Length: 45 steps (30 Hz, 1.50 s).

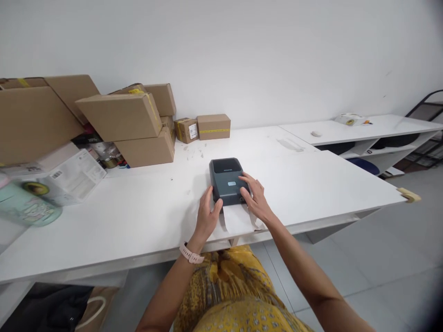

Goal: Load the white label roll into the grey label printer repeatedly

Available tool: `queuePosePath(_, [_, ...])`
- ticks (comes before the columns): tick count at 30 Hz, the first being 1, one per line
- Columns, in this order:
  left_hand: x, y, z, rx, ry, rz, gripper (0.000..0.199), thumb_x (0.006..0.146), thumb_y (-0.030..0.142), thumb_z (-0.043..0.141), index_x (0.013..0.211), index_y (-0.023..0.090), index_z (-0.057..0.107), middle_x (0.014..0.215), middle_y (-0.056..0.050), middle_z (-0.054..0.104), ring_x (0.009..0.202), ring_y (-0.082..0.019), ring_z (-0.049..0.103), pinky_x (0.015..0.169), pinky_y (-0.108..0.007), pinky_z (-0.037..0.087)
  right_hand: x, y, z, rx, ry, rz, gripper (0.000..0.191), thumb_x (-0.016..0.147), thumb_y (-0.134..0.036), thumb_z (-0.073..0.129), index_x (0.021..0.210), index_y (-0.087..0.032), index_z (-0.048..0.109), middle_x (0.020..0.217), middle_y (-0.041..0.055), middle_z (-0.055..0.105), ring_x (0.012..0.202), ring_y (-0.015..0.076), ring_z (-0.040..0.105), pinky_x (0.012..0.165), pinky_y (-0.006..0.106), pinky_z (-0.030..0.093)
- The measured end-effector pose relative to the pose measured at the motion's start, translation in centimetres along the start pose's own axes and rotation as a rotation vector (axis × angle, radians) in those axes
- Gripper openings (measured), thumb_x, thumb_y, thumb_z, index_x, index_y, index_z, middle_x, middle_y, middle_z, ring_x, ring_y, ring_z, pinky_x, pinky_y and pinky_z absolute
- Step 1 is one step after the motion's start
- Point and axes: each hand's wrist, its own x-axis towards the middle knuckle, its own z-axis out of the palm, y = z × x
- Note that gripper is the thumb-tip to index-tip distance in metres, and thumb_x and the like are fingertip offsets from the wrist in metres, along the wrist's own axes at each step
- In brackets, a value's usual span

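A dark blue-grey box-shaped device with a small light panel on top rests on the white table. My left hand touches its left side near the front corner, fingers apart. At the right side, my right hand lies against the device with its fingers spread over the edge. A white sheet of paper extends from beneath the device's front towards the table's front edge, partly beside my right hand. Neither hand is wrapped round anything.
Cardboard boxes are stacked at the back left, with two smaller ones against the wall. A mint-green bottle and a white carton stand left. A small white box sits far right.
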Motion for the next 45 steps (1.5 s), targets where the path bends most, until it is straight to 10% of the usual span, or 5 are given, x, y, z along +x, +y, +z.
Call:
queuePosePath(5, [-0.4,-0.3,0.1,0.038,0.022,0.062,0.063,0.1,0.06,0.051,0.156,0.03,0.046,0.174,-0.008,0.027,0.165,-0.03,0.013,0.133,-0.056,0.014,-1.5,1.4,0.3,0.076,0.053,0.043,0.053,0.109,-0.055,0.026,0.141,-0.03,0.06,0.159,0.0117,0.054,0.151,0.0298,0.047,0.12,0.064,0.039])
queuePosePath(17, [-1.5,-1.2,3.2,-0.321,0.057,-0.108,0.075,0.101,0.052,0.055,0.166,0.033,0.023,0.177,-0.004,0.019,0.164,-0.028,0.018,0.133,-0.043,0.025,-3.5,0.9,2.4,0.596,0.138,0.329,0.06,0.105,-0.054,0.048,0.159,-0.031,0.041,0.169,0.0066,0.039,0.157,0.0285,0.037,0.128,0.054,0.035])
queuePosePath(33, [-1.7,-1.7,3.7,-0.349,0.151,-0.109,0.062,0.107,0.055,0.038,0.165,0.034,0.031,0.175,-0.002,0.026,0.162,-0.027,0.025,0.131,-0.041,0.031,-3.9,0.4,1.9,0.467,0.135,0.325,0.055,0.106,-0.057,0.04,0.158,-0.038,0.042,0.168,0.0039,0.041,0.157,0.0332,0.037,0.131,0.068,0.017])
queuePosePath(45, [1.2,0.0,0.3,-0.123,0.073,0.075,0.061,0.105,0.061,0.034,0.161,0.037,0.039,0.173,0.002,0.032,0.163,-0.029,0.022,0.133,-0.051,0.024,-1.1,0.1,-1.8,0.434,0.0,0.282,0.067,0.102,-0.071,0.03,0.16,-0.038,0.039,0.169,0.0016,0.04,0.157,0.0358,0.034,0.127,0.067,0.03])
